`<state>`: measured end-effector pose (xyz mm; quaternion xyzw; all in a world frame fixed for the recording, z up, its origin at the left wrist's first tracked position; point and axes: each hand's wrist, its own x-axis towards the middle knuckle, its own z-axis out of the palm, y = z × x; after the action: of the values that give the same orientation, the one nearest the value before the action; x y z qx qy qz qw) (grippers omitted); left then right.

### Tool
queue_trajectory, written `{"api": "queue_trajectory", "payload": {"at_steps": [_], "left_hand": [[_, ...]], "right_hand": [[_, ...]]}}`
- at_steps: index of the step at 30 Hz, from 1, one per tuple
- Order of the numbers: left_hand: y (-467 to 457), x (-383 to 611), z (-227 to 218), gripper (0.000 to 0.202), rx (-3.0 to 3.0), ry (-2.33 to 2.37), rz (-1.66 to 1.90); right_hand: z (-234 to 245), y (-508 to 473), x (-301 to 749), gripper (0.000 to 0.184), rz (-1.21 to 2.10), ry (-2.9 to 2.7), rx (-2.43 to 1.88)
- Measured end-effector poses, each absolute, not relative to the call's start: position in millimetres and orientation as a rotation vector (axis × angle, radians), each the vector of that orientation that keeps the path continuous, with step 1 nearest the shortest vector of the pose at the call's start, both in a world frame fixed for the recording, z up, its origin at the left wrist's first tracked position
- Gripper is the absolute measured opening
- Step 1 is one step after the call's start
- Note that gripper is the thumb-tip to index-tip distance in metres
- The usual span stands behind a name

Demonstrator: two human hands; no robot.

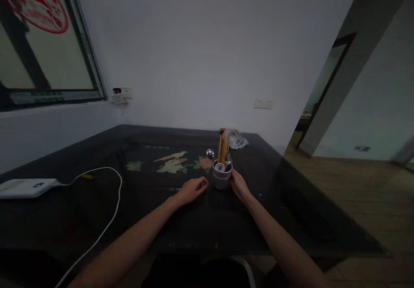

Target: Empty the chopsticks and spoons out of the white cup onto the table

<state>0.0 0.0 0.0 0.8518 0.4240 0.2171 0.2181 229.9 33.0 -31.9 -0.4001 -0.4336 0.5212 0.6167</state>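
A pale cup (pixel 221 180) stands upright on the dark table, holding several wooden chopsticks (pixel 224 148), shiny metal spoons (pixel 210 154) and a small white round-ended piece (pixel 220 167), perhaps a ceramic spoon. My right hand (pixel 239 185) is against the cup's right side, its fingers partly hidden behind it and closed on it. Just left of the cup, apart from it, my left hand (pixel 194 189) rests low over the table with its fingers curled in; nothing shows in them.
Behind the cup lies a crumpled clear plastic bag (pixel 237 140) by the wall. A white device (pixel 27 188) with a white cable (pixel 119 189) occupies the table's left side. The dark table (pixel 258 219) bears a flower-and-bird pattern. Wall sockets (pixel 263 103) sit above its far edge.
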Motion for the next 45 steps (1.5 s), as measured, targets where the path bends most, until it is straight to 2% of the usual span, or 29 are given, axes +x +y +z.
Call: {"api": "queue_trajectory", "payload": {"at_steps": [9, 20, 28, 45], "left_hand": [[2, 1, -6, 0.044, 2.284, 1.154, 0.803], [6, 1, -11, 0.054, 2.291, 1.067, 0.887], [7, 0, -11, 0.054, 2.289, 1.071, 0.879], [11, 0, -16, 0.06, 2.213, 1.079, 0.902]], "right_hand": [[-18, 17, 223, 0.035, 1.266, -1.155, -0.929], [-17, 15, 222, 0.039, 1.205, -1.174, -0.979], [-11, 18, 229, 0.03, 1.008, -1.237, -1.11], [-12, 14, 224, 0.024, 1.226, -1.379, -0.974]]}}
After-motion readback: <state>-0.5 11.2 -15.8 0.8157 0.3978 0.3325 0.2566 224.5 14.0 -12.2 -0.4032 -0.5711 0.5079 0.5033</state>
